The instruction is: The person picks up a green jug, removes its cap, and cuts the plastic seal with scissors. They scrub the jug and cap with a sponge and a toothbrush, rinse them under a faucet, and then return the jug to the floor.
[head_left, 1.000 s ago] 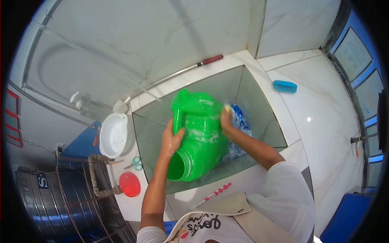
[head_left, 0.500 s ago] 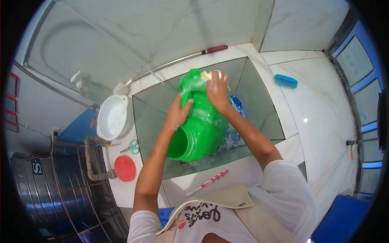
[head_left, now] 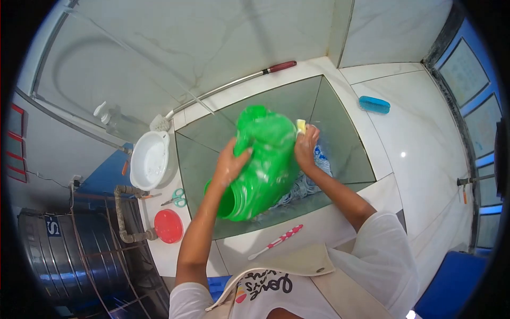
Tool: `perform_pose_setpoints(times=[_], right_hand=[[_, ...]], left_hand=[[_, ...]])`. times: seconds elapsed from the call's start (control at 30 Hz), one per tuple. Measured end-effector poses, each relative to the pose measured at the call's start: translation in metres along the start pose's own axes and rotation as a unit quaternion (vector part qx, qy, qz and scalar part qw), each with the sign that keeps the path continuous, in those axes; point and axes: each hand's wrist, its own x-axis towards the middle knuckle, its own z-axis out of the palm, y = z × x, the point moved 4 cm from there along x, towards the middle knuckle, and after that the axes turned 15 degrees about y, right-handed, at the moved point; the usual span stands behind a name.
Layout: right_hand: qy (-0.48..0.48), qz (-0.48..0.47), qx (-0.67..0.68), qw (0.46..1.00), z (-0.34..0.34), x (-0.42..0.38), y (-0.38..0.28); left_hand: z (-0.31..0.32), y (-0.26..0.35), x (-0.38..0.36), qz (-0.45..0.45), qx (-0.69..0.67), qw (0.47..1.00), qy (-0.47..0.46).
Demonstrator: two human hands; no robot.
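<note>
A big green plastic jug, wet with suds, is held tilted over the tiled sink, its wide mouth facing down-left. My left hand is closed around the handle side of the jug. On the other side, my right hand grips a yellow and white sponge at the jug's edge. Some of the right fingers are hidden. Below the jug, a heap of white and blue strands, like a mop head, lies in the sink.
Left of the sink are a white basin, scissors, a red lid and a pump bottle. A long-handled brush lies along the back edge. A blue brush lies right, a pink-white toothbrush in front.
The jug has turned, with its mouth swinging lower left. My right hand and the sponge have moved from its top to its right side. My left hand keeps its hold.
</note>
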Motion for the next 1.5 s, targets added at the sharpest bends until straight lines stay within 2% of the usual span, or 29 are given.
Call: perform_pose_setpoints(times=[0.07, 0.1, 0.13, 0.2, 0.23, 0.27, 0.3, 0.33, 0.37, 0.4, 0.43, 0.5, 0.6, 0.67, 0.73, 0.77, 0.83, 0.87, 0.93, 1.0, 1.03, 1.1, 1.17, 1.23, 1.27, 1.3, 1.37, 1.47, 1.5], right_hand=[[-0.088, 0.017, 0.145, 0.985, -0.003, 0.027, -0.041], [-0.083, -0.138, 0.175, 0.971, -0.008, 0.026, -0.074], [-0.083, -0.138, 0.173, 0.972, -0.017, 0.028, -0.091], [-0.234, -0.215, 0.202, 0.927, -0.023, 0.02, -0.122], [-0.267, -0.158, 0.248, 0.918, -0.002, 0.014, -0.09], [-0.267, -0.156, 0.25, 0.917, 0.026, 0.006, -0.043], [-0.357, -0.015, 0.156, 0.921, 0.063, -0.008, 0.023], [-0.434, 0.126, 0.057, 0.89, 0.082, -0.023, 0.061], [-0.429, 0.123, 0.06, 0.893, 0.087, -0.024, 0.048], [-0.303, -0.005, 0.174, 0.937, 0.08, -0.018, 0.011], [-0.171, -0.126, 0.276, 0.938, 0.06, -0.02, -0.026], [-0.357, -0.124, 0.276, 0.884, 0.047, 0.0, -0.106], [-0.332, -0.137, 0.256, 0.897, 0.1, -0.016, -0.032], [-0.464, -0.038, 0.008, 0.885, 0.135, -0.044, 0.102], [-0.468, -0.026, 0.001, 0.883, 0.155, -0.091, 0.246], [-0.469, -0.024, -0.001, 0.883, 0.118, -0.078, 0.227], [-0.431, 0.011, 0.025, 0.902, 0.099, -0.053, 0.116], [-0.354, -0.012, 0.19, 0.916, 0.097, -0.059, 0.07], [-0.231, -0.109, 0.269, 0.929, 0.063, -0.04, -0.043], [-0.259, -0.063, 0.249, 0.931, 0.085, -0.045, -0.025], [-0.292, -0.022, 0.229, 0.928, 0.106, -0.051, -0.008], [-0.416, -0.042, 0.01, 0.908, 0.15, -0.062, 0.098], [-0.282, 0.063, -0.12, 0.95, 0.138, -0.064, 0.132], [-0.155, 0.052, -0.144, 0.976, 0.134, -0.107, 0.108], [-0.183, 0.05, -0.087, 0.978, 0.119, -0.125, 0.064], [-0.128, -0.077, -0.011, 0.989, 0.108, -0.148, 0.022], [-0.203, -0.102, 0.173, 0.958, 0.072, -0.14, -0.075], [-0.213, -0.178, 0.191, 0.942, 0.124, -0.138, -0.073], [-0.282, -0.099, 0.172, 0.939, 0.146, -0.135, -0.038]], left_hand=[[-0.013, -0.009, -0.019, 0.014, 0.017, 0.999, 0.024], [-0.019, -0.015, -0.028, 0.013, 0.017, 1.0, 0.023], [-0.026, -0.022, -0.035, 0.006, 0.016, 1.0, 0.021], [-0.034, -0.035, -0.051, -0.002, 0.017, 1.0, 0.018], [-0.037, -0.043, -0.057, 0.007, 0.028, 0.999, 0.02], [-0.04, -0.051, -0.064, 0.015, 0.039, 0.999, 0.022], [-0.042, -0.057, -0.074, 0.012, 0.043, 0.999, 0.021], [-0.045, -0.061, -0.083, 0.05, 0.106, 0.993, 0.027], [-0.044, -0.061, -0.08, 0.097, 0.165, 0.981, 0.036], [-0.043, -0.063, -0.075, 0.102, 0.161, 0.981, 0.037], [-0.046, -0.068, -0.079, 0.078, 0.125, 0.988, 0.039], [-0.047, -0.069, -0.08, 0.053, 0.096, 0.993, 0.048], [-0.049, -0.063, -0.077, 0.048, 0.109, 0.991, 0.054], [-0.048, -0.066, -0.075, 0.054, 0.097, 0.992, 0.06], [-0.048, -0.068, -0.071, 0.057, 0.082, 0.993, 0.07], [-0.05, -0.072, -0.068, 0.033, 0.062, 0.995, 0.076], [-0.05, -0.084, -0.06, 0.005, 0.036, 0.996, 0.076], [-0.053, -0.099, -0.055, -0.04, -0.016, 0.995, 0.087], [-0.052, -0.109, -0.049, -0.08, -0.065, 0.99, 0.094], [-0.058, -0.116, -0.049, -0.189, -0.121, 0.967, 0.119], [-0.059, -0.119, -0.047, -0.185, -0.118, 0.968, 0.12], [-0.06, -0.127, -0.041, -0.227, -0.141, 0.95, 0.159], [-0.063, -0.125, -0.03, -0.231, -0.133, 0.95, 0.165], [-0.067, -0.132, -0.03, -0.248, -0.123, 0.947, 0.164], [-0.071, -0.144, -0.029, -0.286, -0.146, 0.932, 0.17], [-0.071, -0.153, -0.028, -0.32, -0.17, 0.915, 0.176], [-0.074, -0.165, -0.037, -0.35, -0.186, 0.897, 0.198], [-0.08, -0.181, -0.048, -0.384, -0.206, 0.873, 0.218], [-0.078, -0.184, -0.048, -0.387, -0.219, 0.87, 0.211]])
